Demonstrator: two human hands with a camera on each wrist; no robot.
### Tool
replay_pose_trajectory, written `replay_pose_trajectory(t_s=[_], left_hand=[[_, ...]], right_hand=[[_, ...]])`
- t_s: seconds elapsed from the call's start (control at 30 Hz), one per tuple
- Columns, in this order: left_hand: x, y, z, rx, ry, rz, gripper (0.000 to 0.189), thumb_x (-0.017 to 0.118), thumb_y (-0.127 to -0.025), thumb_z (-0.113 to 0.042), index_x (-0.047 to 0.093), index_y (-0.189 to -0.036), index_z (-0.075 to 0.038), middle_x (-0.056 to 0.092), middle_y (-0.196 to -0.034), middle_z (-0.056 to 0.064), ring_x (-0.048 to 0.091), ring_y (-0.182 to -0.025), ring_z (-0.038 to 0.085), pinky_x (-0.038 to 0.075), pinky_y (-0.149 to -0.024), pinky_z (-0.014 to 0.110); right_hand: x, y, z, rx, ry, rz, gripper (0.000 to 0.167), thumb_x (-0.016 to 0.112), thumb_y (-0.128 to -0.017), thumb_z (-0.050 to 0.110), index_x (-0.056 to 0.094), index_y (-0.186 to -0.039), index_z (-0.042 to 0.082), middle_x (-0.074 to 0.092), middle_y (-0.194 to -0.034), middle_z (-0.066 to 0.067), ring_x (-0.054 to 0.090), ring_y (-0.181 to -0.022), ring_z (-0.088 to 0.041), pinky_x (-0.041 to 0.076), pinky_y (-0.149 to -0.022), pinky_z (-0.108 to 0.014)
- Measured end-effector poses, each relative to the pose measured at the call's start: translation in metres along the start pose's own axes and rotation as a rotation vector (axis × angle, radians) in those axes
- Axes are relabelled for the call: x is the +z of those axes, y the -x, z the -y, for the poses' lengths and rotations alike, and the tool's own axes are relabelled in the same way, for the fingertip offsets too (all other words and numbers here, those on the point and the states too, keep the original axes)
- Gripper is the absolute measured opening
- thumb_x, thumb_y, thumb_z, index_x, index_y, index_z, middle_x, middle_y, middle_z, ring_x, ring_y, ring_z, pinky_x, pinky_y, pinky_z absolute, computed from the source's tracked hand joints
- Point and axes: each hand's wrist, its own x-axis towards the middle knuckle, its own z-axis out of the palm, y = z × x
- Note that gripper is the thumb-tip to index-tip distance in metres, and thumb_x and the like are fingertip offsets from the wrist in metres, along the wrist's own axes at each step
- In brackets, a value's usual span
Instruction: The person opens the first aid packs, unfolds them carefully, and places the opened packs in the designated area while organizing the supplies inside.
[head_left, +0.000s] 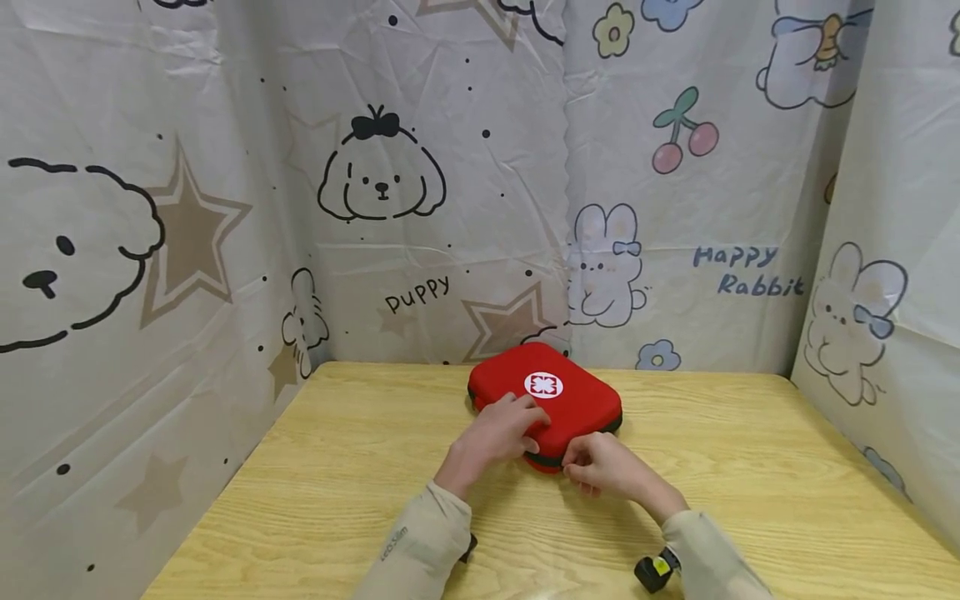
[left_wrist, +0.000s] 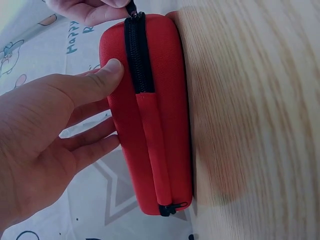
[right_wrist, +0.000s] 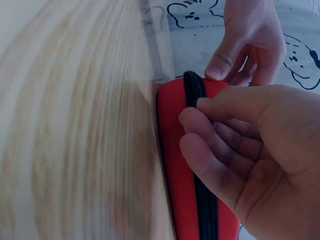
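A red zippered first-aid case (head_left: 577, 408) with a white round emblem lies flat on the wooden table. My left hand (head_left: 501, 429) rests on its lid, the thumb against the upper front edge and the fingers spread over the top. At the case's front corner, my right hand (head_left: 609, 467) pinches a black zipper pull (left_wrist: 131, 9) between thumb and forefinger. The black zipper (left_wrist: 138, 57) runs along the side, and its teeth look closed where they show. A second zipper pull (left_wrist: 175, 207) hangs at the far end of a red fabric strip (left_wrist: 152, 135).
The light wooden table (head_left: 330, 467) carries the case near its back edge. A cloth curtain (head_left: 450, 250) with cartoon prints hangs behind and at both sides. A black wrist camera (head_left: 655, 572) sits below the right sleeve.
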Motion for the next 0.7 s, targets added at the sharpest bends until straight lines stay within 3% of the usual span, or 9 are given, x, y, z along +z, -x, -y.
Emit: replay_pose_trajectory(t_s=[0.27,0.4,0.5,0.7], left_hand=[[0.002,-0.002,0.003,-0.017,0.057,0.019,0.034,0.079,-0.084,-0.032,0.071,-0.117,-0.026,0.063,-0.117,-0.007,0.054,-0.103,0.014,0.048,-0.087,0.024],[0.002,-0.002,0.006,-0.028,0.096,0.032,0.035,0.08,-0.084,-0.034,0.072,-0.117,-0.024,0.063,-0.119,-0.006,0.054,-0.108,0.014,0.048,-0.091,0.024],[0.004,-0.003,0.008,-0.073,0.107,0.032,0.037,0.08,-0.084,-0.033,0.071,-0.119,-0.023,0.062,-0.12,-0.005,0.055,-0.11,0.014,0.048,-0.093,0.025],[0.008,-0.004,0.014,-0.206,0.109,0.016,0.04,0.079,-0.085,-0.027,0.069,-0.124,-0.022,0.061,-0.122,-0.003,0.057,-0.113,0.015,0.05,-0.096,0.03]], right_hand=[[0.001,0.0,-0.002,0.007,0.017,-0.007,0.006,0.064,-0.091,0.006,0.067,-0.087,0.003,0.063,-0.068,-0.002,0.056,-0.053,-0.011,0.05,-0.049,-0.026],[-0.001,0.0,-0.008,0.016,0.06,-0.014,0.005,0.063,-0.088,0.005,0.064,-0.085,0.009,0.059,-0.066,0.003,0.053,-0.053,-0.008,0.048,-0.051,-0.024],[-0.004,0.001,-0.013,0.035,0.079,-0.022,0.008,0.063,-0.085,0.006,0.061,-0.082,0.013,0.057,-0.066,0.004,0.052,-0.054,-0.008,0.046,-0.052,-0.024],[-0.016,0.006,-0.021,0.059,0.055,-0.023,0.006,0.065,-0.083,0.007,0.061,-0.08,0.011,0.056,-0.068,0.002,0.052,-0.055,-0.011,0.046,-0.048,-0.026]])
